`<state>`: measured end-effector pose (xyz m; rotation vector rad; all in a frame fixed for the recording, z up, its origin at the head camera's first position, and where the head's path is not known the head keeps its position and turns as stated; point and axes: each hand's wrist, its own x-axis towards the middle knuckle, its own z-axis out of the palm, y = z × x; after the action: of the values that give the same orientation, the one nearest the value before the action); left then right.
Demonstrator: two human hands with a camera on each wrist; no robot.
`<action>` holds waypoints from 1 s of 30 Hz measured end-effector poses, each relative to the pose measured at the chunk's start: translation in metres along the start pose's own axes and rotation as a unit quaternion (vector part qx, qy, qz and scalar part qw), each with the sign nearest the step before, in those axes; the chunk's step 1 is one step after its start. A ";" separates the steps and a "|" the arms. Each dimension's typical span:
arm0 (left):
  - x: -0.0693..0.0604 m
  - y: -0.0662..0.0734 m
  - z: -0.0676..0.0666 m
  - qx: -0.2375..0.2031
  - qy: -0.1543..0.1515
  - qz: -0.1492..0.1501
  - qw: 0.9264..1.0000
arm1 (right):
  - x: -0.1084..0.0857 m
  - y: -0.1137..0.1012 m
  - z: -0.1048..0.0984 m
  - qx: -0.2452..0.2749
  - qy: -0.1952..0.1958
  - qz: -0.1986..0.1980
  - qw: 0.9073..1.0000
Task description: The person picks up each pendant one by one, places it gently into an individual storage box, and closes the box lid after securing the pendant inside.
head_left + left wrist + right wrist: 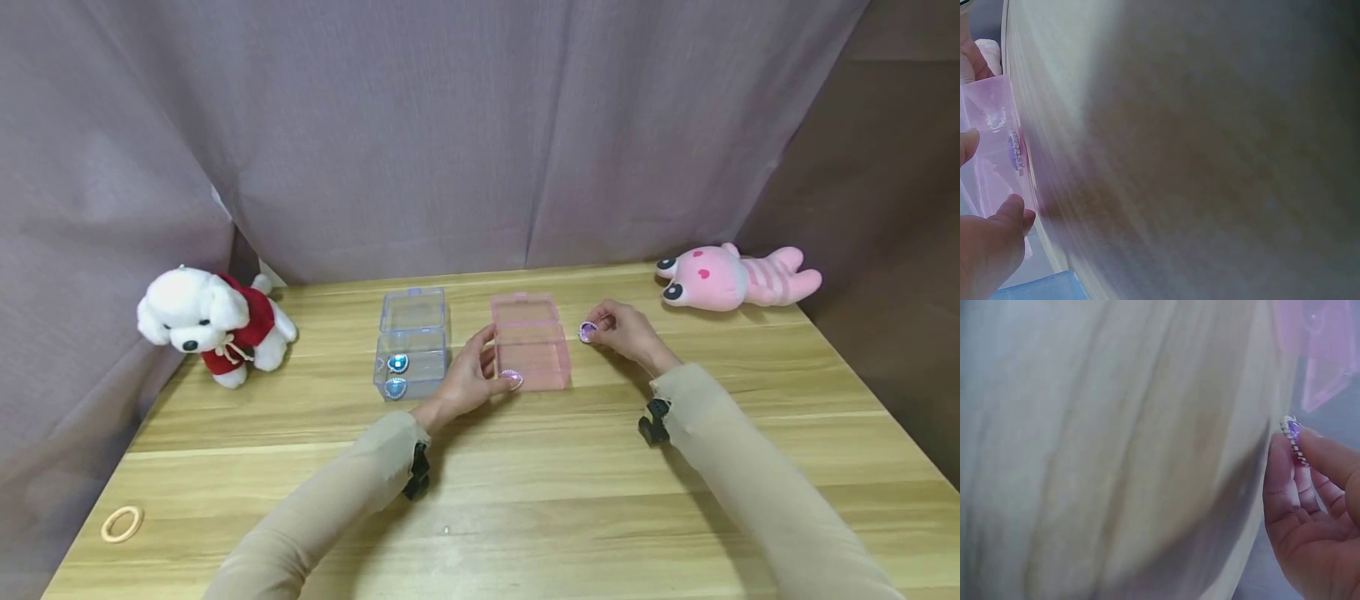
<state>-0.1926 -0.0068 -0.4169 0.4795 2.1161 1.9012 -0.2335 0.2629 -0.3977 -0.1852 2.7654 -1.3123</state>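
Observation:
A see-through pink plastic box [531,363] stands on the table with its lid raised at the back. My left hand [467,382] holds its left side, the thumb near the front wall and the fingers farther back. Inside the box, near its front left corner, lies a purple rhinestone-rimmed gem [1015,152]. Right of the box, my right hand [628,335] pinches another purple gem [1294,434] between thumb and fingers, above the table. To the left, a see-through blue box [429,367], also with its lid raised, contains blue gems [397,363].
A white plush dog [251,321] in red sits at the back left. At the back right lies a pink plush toy [723,279]. A wooden ring [122,524] rests near the table's left edge. A grey curtain [450,142] hangs behind the wooden table [540,517].

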 end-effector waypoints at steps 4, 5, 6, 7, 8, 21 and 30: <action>-0.001 0.001 0.000 0.004 0.001 0.001 1.000 | -0.003 -0.008 -0.003 0.076 0.004 0.004 0.997; -0.001 0.001 0.000 0.005 0.001 0.002 1.000 | -0.004 -0.011 -0.003 0.091 0.005 0.001 0.996; -0.001 0.001 0.000 0.006 0.001 0.004 1.000 | -0.004 -0.015 -0.003 0.106 0.004 -0.001 0.994; -0.001 0.001 0.000 0.007 0.002 0.006 1.000 | -0.004 -0.019 -0.003 0.122 0.001 -0.005 0.992; -0.001 0.001 0.000 0.009 0.003 0.007 1.000 | -0.004 -0.024 -0.002 0.143 -0.004 -0.007 0.990; 0.000 0.000 0.000 0.000 -0.007 0.015 1.000 | -0.002 -0.068 0.036 0.200 -0.080 0.005 0.977; -0.002 0.003 0.000 0.026 -0.001 0.014 1.000 | 0.001 -0.081 0.059 0.102 -0.074 -0.031 0.992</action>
<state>-0.1906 -0.0077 -0.4142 0.5251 2.1738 1.8640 -0.2208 0.1667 -0.3721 -0.3424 2.5031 -1.5173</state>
